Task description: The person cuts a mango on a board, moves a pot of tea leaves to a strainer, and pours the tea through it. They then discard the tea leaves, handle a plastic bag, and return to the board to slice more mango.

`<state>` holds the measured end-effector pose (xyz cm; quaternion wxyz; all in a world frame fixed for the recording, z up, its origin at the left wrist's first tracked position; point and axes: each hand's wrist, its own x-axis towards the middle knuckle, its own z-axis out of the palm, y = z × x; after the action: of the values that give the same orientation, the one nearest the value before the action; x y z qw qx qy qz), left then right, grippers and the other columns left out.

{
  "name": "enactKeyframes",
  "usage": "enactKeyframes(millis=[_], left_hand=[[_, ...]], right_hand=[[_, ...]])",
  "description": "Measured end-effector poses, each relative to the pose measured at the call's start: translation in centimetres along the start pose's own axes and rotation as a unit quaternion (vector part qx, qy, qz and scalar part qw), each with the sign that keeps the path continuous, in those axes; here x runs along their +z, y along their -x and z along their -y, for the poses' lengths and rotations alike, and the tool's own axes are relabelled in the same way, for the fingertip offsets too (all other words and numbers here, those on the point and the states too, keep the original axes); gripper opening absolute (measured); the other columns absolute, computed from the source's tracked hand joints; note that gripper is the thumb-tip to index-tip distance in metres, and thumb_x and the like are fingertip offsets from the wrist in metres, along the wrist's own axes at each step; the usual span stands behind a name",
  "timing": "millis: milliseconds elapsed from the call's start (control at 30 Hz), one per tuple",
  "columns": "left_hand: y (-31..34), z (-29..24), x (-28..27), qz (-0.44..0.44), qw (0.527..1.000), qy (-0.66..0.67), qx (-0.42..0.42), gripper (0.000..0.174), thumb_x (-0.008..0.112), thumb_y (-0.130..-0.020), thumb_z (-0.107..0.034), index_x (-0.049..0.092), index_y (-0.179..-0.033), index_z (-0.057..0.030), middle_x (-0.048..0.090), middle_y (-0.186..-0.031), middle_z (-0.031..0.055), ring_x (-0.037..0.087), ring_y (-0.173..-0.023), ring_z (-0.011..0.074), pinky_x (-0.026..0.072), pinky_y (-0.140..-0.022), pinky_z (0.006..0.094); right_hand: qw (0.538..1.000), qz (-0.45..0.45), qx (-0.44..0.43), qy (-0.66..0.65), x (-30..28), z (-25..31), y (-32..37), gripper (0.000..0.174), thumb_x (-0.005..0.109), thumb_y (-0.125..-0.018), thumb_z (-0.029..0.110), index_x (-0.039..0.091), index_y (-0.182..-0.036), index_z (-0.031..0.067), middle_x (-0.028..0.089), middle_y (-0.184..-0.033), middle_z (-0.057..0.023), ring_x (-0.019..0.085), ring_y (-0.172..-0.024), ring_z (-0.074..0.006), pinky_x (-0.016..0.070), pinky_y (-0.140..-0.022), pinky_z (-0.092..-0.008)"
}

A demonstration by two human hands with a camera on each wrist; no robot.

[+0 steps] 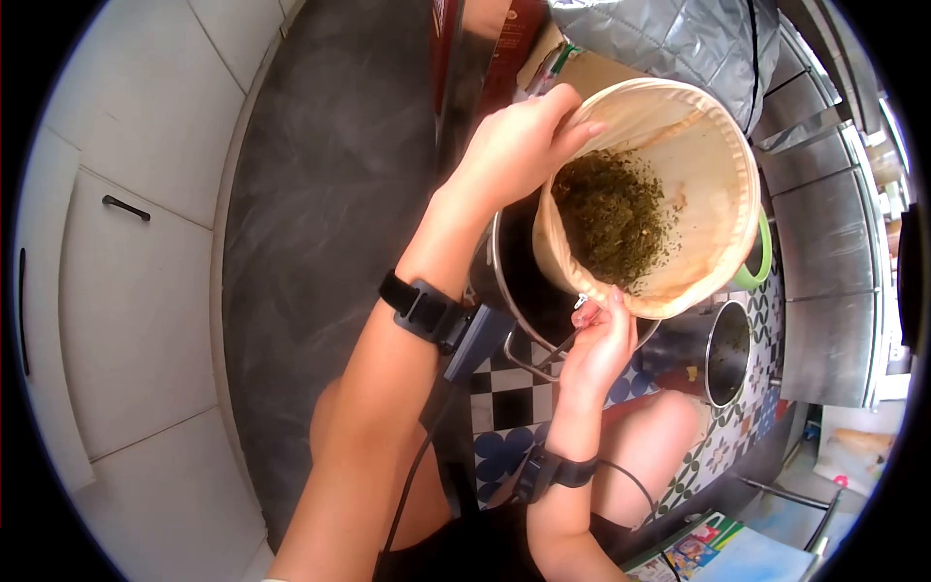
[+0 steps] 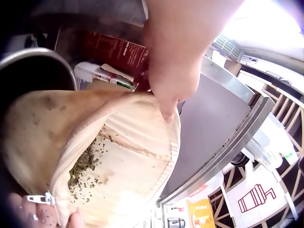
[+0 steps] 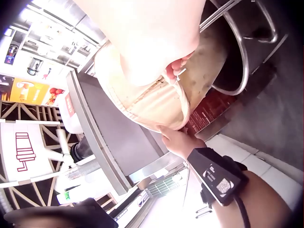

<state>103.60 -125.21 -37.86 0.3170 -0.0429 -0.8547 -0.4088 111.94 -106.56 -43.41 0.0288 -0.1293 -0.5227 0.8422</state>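
Note:
A cream cloth bag (image 1: 713,184) with a zipper along its rim is held mouth-up and tilted over a deep steel pot (image 1: 500,254). Chopped dark green leaves (image 1: 616,218) lie in a heap inside it. My left hand (image 1: 524,141) grips the far left of the rim, thumb over the edge. At the near side, my right hand (image 1: 601,354) pinches the rim next to the metal zipper pull (image 2: 42,198). Stains mark the cloth's outside in the left wrist view. The bag hides part of the pot's opening.
Another steel pot (image 1: 727,354) lies to the right on the patterned tile floor, with a green-rimmed container (image 1: 764,254) behind it. A red carton (image 1: 514,48) and a silver quilted cover (image 1: 669,34) stand beyond the bag. White cabinets (image 1: 145,116) line the left.

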Motion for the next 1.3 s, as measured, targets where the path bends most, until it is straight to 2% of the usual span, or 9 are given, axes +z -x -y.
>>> enactKeyframes(millis=[133,267,333,467,533,633,733,1000,1300], left_hand=[[3.8,-0.6,-1.1,-0.003,0.985,0.110,-0.136,0.029,0.056,-0.092,-0.028,0.049,-0.098,-0.0008,0.057,-0.072,0.0088,0.053,-0.064,0.0146,0.0449,-0.061,0.0295],[13.8,-0.3,-2.0,0.047,0.937,0.036,-0.344,0.025,0.050,-0.094,-0.024,0.049,-0.104,-0.0012,0.056,-0.081,0.0063,0.052,-0.070,0.0128,0.0443,-0.064,0.0268],[17.3,-2.8,-1.5,0.087,0.832,0.163,-0.523,0.023,0.052,-0.092,-0.021,0.049,-0.107,-0.0031,0.056,-0.091,0.0055,0.052,-0.079,0.0131,0.0437,-0.070,0.0271],[23.6,-6.7,4.0,-0.124,0.734,0.266,-0.613,0.032,0.053,-0.083,-0.007,0.047,-0.114,-0.0043,0.051,-0.108,0.0066,0.047,-0.101,0.0161,0.0396,-0.083,0.0293],[24.7,-8.8,5.4,-0.113,0.586,0.383,-0.705,0.040,0.048,-0.081,-0.002,0.044,-0.120,-0.0002,0.052,-0.114,0.0089,0.049,-0.107,0.0215,0.0401,-0.089,0.0326],[27.6,-8.1,7.3,-0.079,0.455,0.573,-0.678,0.044,0.044,-0.080,0.002,0.041,-0.124,0.0057,0.049,-0.124,0.0126,0.047,-0.116,0.0244,0.0380,-0.096,0.0345],[26.7,-7.9,7.3,-0.057,0.506,0.639,-0.576,0.050,0.042,-0.076,0.007,0.038,-0.126,0.0093,0.046,-0.130,0.0157,0.045,-0.121,0.0242,0.0351,-0.101,0.0336],[25.2,-6.2,6.2,-0.115,0.481,0.620,-0.609,0.058,0.038,-0.067,0.013,0.039,-0.125,0.0099,0.048,-0.127,0.0180,0.048,-0.118,0.0252,0.0374,-0.101,0.0312],[25.0,-5.3,5.6,-0.086,0.493,0.615,-0.609,0.033,0.049,-0.089,-0.004,0.047,-0.120,0.0061,0.058,-0.114,0.0113,0.054,-0.107,0.0174,0.0403,-0.096,0.0273]], right_hand=[[1.000,0.013,0.011,0.005,-0.1,0.3,0.4,0.016,0.055,-0.088,0.015,0.055,-0.089,-0.0015,0.055,-0.070,-0.0058,0.048,-0.060,-0.0121,0.0381,-0.059,-0.0251],[0.996,0.029,0.058,0.053,-0.1,2.1,0.8,0.017,0.054,-0.089,0.014,0.055,-0.090,-0.0024,0.057,-0.072,-0.0069,0.051,-0.063,-0.0135,0.0403,-0.062,-0.0261],[0.995,0.048,0.086,0.011,-0.3,2.8,0.7,0.017,0.053,-0.089,0.015,0.055,-0.089,-0.0014,0.058,-0.072,-0.0070,0.053,-0.066,-0.0137,0.0401,-0.062,-0.0258],[0.992,0.063,0.099,-0.038,-0.9,2.5,0.3,0.019,0.050,-0.090,0.018,0.055,-0.087,0.0008,0.056,-0.070,-0.0050,0.049,-0.063,-0.0120,0.0361,-0.060,-0.0243],[0.992,0.071,0.089,-0.056,-1.0,1.9,0.1,0.019,0.049,-0.090,0.019,0.055,-0.083,0.0019,0.053,-0.067,-0.0034,0.045,-0.060,-0.0113,0.0336,-0.058,-0.0243],[0.990,0.000,0.109,-0.086,0.2,1.7,0.5,0.019,0.049,-0.087,0.020,0.053,-0.076,0.0050,0.046,-0.062,0.0001,0.038,-0.054,-0.0088,0.0283,-0.053,-0.0240],[0.992,-0.035,0.084,-0.082,0.9,0.7,0.2,0.015,0.051,-0.083,0.020,0.046,-0.074,0.0097,0.043,-0.062,0.0019,0.033,-0.050,-0.0083,0.0274,-0.048,-0.0236],[0.985,-0.135,0.064,-0.080,4.1,-0.2,-0.5,0.022,0.050,-0.081,0.022,0.042,-0.064,0.0122,0.034,-0.053,0.0039,0.029,-0.045,-0.0077,0.0221,-0.044,-0.0232],[0.986,-0.136,0.059,-0.080,4.5,-0.4,-0.6,0.024,0.050,-0.082,0.024,0.041,-0.063,0.0130,0.031,-0.051,0.0050,0.026,-0.043,-0.0067,0.0199,-0.044,-0.0229]])
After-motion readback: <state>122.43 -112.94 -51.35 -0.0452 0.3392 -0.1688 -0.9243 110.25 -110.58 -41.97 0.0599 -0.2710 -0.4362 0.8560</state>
